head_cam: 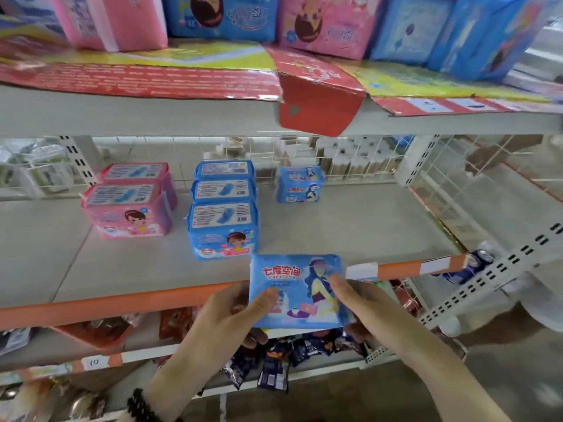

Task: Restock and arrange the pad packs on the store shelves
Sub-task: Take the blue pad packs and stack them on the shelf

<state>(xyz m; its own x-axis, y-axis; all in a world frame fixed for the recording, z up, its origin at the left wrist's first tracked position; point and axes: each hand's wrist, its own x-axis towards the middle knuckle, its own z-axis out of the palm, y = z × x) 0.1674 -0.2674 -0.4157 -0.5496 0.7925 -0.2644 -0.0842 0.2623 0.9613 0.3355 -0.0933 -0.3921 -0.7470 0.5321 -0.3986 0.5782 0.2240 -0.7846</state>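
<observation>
Both hands hold one blue pad pack (297,289) just in front of the middle shelf (335,236) edge. Left hand (231,312) pinches its left side w/ thumb on front, right hand (362,300) grips its right side.

I think the pack should go in flat, front facing out, in line w/ the matching blue pack (300,184) at the back.

On that shelf: 2 pink packs (131,208), 3 blue girl-face packs (224,208), 1 matching pack.

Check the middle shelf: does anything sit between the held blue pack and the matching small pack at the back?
No. In the head view, bare shelf lies between the held pack and the back pack.
</observation>
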